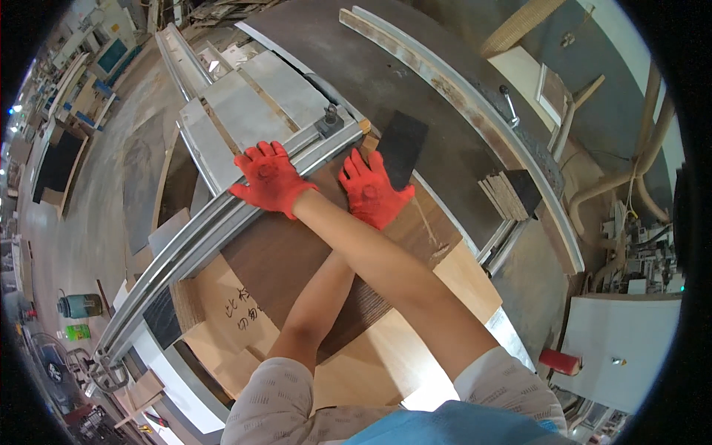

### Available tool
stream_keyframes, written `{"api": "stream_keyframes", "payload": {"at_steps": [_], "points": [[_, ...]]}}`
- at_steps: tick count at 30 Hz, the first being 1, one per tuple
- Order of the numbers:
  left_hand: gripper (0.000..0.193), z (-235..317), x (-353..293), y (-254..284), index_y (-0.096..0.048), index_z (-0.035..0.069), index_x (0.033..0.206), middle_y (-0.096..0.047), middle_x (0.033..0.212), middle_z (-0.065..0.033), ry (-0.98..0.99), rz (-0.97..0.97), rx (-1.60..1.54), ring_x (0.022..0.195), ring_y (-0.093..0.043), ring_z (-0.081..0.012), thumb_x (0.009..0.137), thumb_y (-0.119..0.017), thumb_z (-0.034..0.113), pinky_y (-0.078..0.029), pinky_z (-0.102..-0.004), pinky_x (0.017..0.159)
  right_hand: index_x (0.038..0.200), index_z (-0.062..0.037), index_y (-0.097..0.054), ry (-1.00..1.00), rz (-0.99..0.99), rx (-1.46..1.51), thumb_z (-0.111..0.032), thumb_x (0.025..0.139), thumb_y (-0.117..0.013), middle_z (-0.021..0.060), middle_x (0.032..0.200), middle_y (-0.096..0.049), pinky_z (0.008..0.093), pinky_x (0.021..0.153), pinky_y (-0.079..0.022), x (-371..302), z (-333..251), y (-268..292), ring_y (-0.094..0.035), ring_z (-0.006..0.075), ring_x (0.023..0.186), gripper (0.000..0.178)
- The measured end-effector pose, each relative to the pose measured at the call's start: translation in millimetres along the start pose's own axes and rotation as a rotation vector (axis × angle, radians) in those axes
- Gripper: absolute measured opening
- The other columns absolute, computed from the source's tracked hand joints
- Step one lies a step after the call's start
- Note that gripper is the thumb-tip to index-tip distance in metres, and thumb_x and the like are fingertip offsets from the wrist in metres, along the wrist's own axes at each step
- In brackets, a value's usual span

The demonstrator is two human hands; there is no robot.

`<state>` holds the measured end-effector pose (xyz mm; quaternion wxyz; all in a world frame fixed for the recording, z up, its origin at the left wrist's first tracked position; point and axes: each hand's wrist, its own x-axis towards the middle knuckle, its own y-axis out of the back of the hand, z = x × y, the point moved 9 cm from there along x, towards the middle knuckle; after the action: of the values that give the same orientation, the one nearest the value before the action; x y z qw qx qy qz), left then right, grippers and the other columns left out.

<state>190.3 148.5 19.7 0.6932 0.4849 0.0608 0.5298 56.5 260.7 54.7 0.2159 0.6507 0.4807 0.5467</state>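
Observation:
My forearms cross, the right one over the left. My right hand (268, 179), in a red glove, lies on the metal rail (302, 157) of a sliding saw table, its fingers stretched toward the grey table plate (256, 100). Farther right, my left hand (373, 194), also red-gloved, rests with fingers apart on a dark brown wood-grain panel (278, 263). A small black board (402, 148) lies just beyond the left hand, close to its fingers. Lighter boards (222, 311), one with handwriting, are around the brown panel. The underside of each palm is hidden.
A long fence bar (445, 81) runs across the dark machine top on the right. Stacked offcuts with a black face (512, 194) stand beside it. A red cylinder (560, 362) is at the lower right. A blue-grey jug (80, 305) and a green bottle (76, 332) are at the left.

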Motion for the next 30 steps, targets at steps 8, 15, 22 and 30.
{"api": "stream_keyframes", "payload": {"at_steps": [8, 15, 22, 30], "points": [[0.087, -0.3, 5.9, 5.1, -0.051, 0.007, 0.122, -0.052, 0.129, -0.0237, -0.029, 0.042, -0.008, 0.129, -0.046, -0.0430, 0.060, -0.092, 0.052, -0.034, -0.0590, 0.106, 0.110, -0.0150, -0.073, 0.017, -0.036, -0.105, -0.058, 0.096, -0.061, 0.0055, 0.110, -0.069, 0.0506, 0.122, -0.027, -2.2, 11.7, -26.3, -0.061, 0.0266, 0.115, 0.047], [0.089, -14.5, 20.0, -3.2, -0.050, 0.007, 0.122, -0.052, 0.133, -0.0257, -0.042, 0.019, 0.014, 0.132, -0.045, -0.0439, 0.060, -0.092, 0.055, -0.034, -0.0605, 0.107, 0.107, -0.0139, -0.077, 0.016, 0.041, -0.054, -0.055, 0.094, -0.063, 0.0079, 0.107, -0.072, 0.0480, 0.120, -0.029, 7.2, 15.9, -27.9, -0.063, 0.0268, 0.114, 0.045], [0.090, -32.7, 33.2, -9.0, -0.051, 0.005, 0.122, -0.050, 0.143, -0.0315, -0.049, -0.030, 0.007, 0.138, -0.043, -0.0469, 0.061, -0.092, 0.056, -0.033, -0.0627, 0.110, 0.109, -0.0133, -0.078, 0.004, 0.014, -0.037, -0.056, 0.094, -0.064, 0.0088, 0.108, -0.073, 0.0477, 0.119, -0.029, 24.9, 24.0, -43.5, -0.063, 0.0271, 0.114, 0.047], [0.086, -47.5, 52.0, -5.6, -0.052, 0.004, 0.121, -0.051, 0.142, -0.0324, -0.057, -0.008, -0.012, 0.137, -0.045, -0.0479, 0.063, -0.093, 0.053, -0.035, -0.0623, 0.111, 0.104, -0.0149, -0.076, 0.004, 0.045, -0.067, -0.054, 0.093, -0.066, 0.0072, 0.103, -0.072, 0.0466, 0.119, -0.032, 44.9, 32.0, -56.3, -0.064, 0.0263, 0.110, 0.042]]}}
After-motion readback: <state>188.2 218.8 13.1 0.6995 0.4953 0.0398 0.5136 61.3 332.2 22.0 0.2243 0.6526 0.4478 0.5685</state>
